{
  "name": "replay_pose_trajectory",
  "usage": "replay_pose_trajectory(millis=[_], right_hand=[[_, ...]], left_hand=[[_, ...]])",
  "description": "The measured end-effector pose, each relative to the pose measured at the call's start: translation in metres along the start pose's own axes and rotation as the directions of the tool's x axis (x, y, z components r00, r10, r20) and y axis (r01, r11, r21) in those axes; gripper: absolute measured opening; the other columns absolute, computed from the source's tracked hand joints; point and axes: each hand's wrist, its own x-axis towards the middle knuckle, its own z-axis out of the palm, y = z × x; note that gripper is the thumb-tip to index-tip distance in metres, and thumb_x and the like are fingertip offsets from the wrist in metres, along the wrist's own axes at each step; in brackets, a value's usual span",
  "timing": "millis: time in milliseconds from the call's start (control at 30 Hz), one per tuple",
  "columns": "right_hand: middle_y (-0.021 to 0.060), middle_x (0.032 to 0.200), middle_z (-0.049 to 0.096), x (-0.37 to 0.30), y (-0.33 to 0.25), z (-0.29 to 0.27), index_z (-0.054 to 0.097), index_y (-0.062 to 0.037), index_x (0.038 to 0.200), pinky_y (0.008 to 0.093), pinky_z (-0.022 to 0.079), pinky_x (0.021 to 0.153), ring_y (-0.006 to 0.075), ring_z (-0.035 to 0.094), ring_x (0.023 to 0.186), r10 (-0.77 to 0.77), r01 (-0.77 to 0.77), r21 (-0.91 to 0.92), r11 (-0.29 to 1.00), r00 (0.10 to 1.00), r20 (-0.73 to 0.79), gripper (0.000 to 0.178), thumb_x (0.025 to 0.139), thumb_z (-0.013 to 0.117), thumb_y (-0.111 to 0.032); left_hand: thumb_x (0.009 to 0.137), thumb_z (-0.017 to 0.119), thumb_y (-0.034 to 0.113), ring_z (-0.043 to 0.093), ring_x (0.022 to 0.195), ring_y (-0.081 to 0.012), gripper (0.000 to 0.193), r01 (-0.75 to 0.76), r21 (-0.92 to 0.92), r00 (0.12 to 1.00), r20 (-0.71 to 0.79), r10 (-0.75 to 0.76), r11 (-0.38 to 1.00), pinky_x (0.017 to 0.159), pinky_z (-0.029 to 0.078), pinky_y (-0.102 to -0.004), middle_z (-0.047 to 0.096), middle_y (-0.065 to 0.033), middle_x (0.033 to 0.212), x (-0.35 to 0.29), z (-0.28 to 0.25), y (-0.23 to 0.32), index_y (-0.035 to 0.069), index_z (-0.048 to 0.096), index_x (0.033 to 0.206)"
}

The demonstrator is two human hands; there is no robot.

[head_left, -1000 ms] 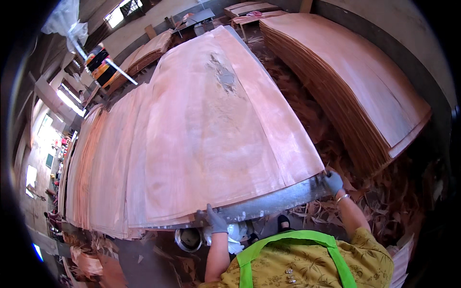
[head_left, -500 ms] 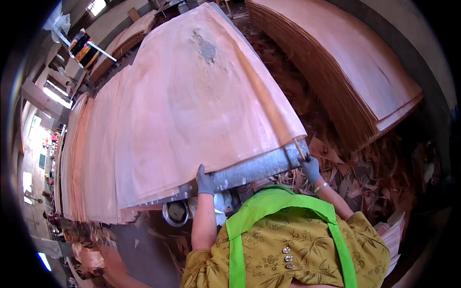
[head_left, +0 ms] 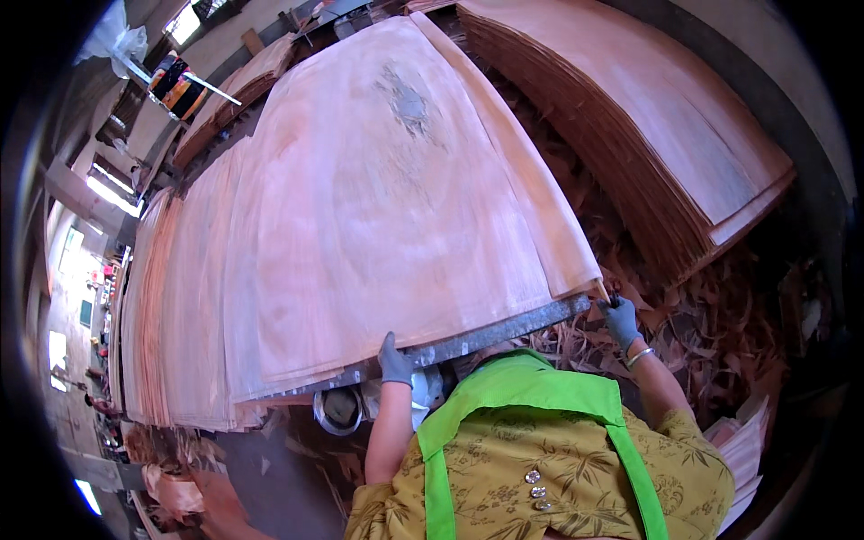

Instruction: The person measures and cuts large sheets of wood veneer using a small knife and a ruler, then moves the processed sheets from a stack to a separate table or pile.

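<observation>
A large pinkish wood veneer sheet [head_left: 360, 225] lies on top of a metal-edged table [head_left: 477, 340], with a grey, ragged patch near its far end. My left hand [head_left: 394, 360], in a grey glove, pinches the sheet's near edge, thumb up on it. A long tan veneer strip [head_left: 517, 171] runs along the sheet's right side. At the strip's near end, my gloved right hand [head_left: 619, 322] is closed, the strip's tip reaching its fingers. A small dark object [head_left: 615, 298] also shows at those fingers; its kind is unclear.
Overlapping veneer sheets [head_left: 180, 306] fan out at the left. A tall veneer stack [head_left: 630, 135] stands at the right, with veneer scraps [head_left: 684, 351] on the floor before it. Below the table edge sits a round metal container [head_left: 338, 409]. A pole-mounted object [head_left: 178, 85] stands far left.
The tan strip at the right has spread wider and flatter, its near end shifting right. My right hand has moved right and slightly nearer; my left hand has shifted a little the same way.
</observation>
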Motion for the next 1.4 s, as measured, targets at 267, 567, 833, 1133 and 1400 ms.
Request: replay_pose_trajectory(millis=[267,567,833,1133,1400], right_hand=[[-0.0001,0.06,0.056,0.002,0.041,0.043,0.066,0.002,0.079,0.032,0.039,0.05,0.0077,0.044,0.056,-0.086,0.085,-0.101,0.991,0.996,-0.011,0.028,0.08,0.07,-0.026],[0.01,0.072,0.066,0.024,0.049,0.028,0.066,0.0047,0.092,0.0309,0.045,0.059,0.0108,0.054,0.064,-0.025,0.022,-0.042,0.999,0.996,-0.082,0.028,0.079,0.069,-0.019],[0.0056,0.054,0.052,0.021,-0.012,0.003,0.06,0.0012,0.072,0.0333,0.038,0.047,0.0103,0.044,0.051,-0.23,0.213,-0.29,0.933,0.973,-0.026,0.026,0.078,0.071,-0.021],[-0.0049,0.047,0.041,-0.002,-0.114,0.174,0.054,-0.01,0.071,0.0236,0.03,0.037,0.0067,0.038,0.038,0.08,-0.212,0.242,0.947,0.883,0.463,0.026,0.087,0.062,-0.03],[-0.0017,0.054,0.046,0.012,-0.158,0.238,0.058,-0.0065,0.095,0.0203,0.028,0.037,0.0059,0.036,0.039,-0.141,0.007,0.167,0.986,0.568,0.811,0.034,0.091,0.055,-0.04]], left_hand=[[0.086,0.046,0.022,0.055,0.094,-0.0244,0.029,-0.1,0.506,0.973,-0.133,0.191,0.857,0.081,0.047,-0.0395,0.057,-0.0126,0.105,-0.006,0.015,-0.029,-0.001,0.056,0.1],[0.087,0.046,0.014,0.053,0.064,-0.0195,0.023,0.006,0.476,0.993,-0.109,0.053,0.88,0.054,0.045,-0.0343,0.055,-0.0073,0.074,0.037,-0.006,-0.045,0.008,0.051,0.108],[0.091,0.047,0.016,0.046,0.038,-0.0171,0.049,0.086,0.511,0.989,-0.148,-0.011,0.855,0.034,0.039,-0.029,0.053,-0.0074,0.057,-0.035,0.04,-0.008,0.014,0.033,0.138],[0.093,0.048,0.019,0.051,0.056,-0.0122,0.032,-0.119,0.333,0.984,-0.084,0.155,0.935,0.047,0.044,-0.0278,0.059,-0.0049,0.076,-0.036,0.04,0.0,0.006,0.054,0.122],[0.092,0.048,0.017,0.058,0.059,-0.0116,0.027,-0.307,0.242,0.847,-0.371,0.38,0.92,0.053,0.048,-0.0249,0.063,-0.005,0.072,-0.165,0.043,-0.03,0.0,0.058,0.11]])
